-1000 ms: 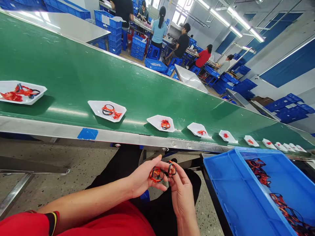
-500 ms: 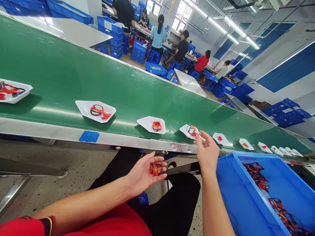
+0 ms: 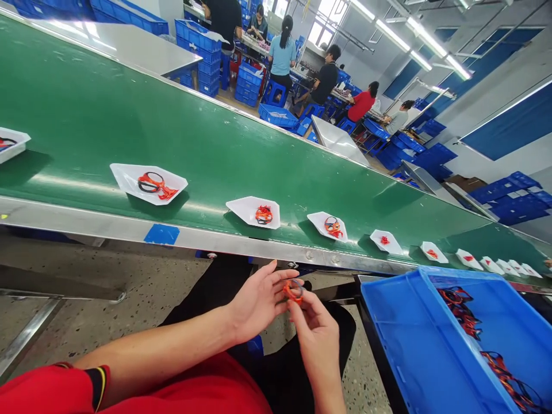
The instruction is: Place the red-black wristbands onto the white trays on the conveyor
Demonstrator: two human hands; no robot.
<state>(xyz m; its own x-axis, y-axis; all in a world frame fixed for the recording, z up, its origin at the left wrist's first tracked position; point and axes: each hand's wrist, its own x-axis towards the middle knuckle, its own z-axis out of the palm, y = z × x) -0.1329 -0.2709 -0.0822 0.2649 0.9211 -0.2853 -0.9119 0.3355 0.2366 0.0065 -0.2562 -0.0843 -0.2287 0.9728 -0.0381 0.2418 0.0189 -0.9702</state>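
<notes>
- Blue tape marks the near edge of a green conveyor.
- A pale tabletop sits just beside the far edge, blue crates stacked beyond.
- A person in light blue, back turned.

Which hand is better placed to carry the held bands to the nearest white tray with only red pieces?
Probably the right hand: it pinches the orange-and-dark bands and sits on the same side as that white tray. The left hand lies open, palm up.

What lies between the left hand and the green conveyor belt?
In the head view, a metal rail runs between the left hand and the green belt.
</notes>
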